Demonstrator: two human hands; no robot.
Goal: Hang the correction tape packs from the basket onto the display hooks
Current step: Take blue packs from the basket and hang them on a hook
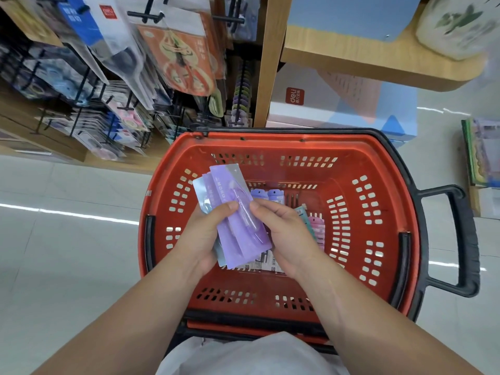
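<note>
Over a red basket [270, 143] on a shop floor, a person holds a fanned sheaf of purple correction tape packs [238, 212] in both hands. The left hand [205, 234] grips the sheaf from its left side with the thumb laid across the top pack. The right hand [284, 234] pinches the right edge of that same pack, so the two hands nearly meet over it.

The sheaf's long axis runs from the wrists up and away from the person, leaning slightly left, and its far ends point toward the display hooks [146, 16]. The hooks stand beyond the basket and to the left, which leaves the left hand on the nearer side. Whether the hang holes sit at the far ends cannot be made out. Other packs [270, 196] lie on the basket's bottom under the hands.
</note>
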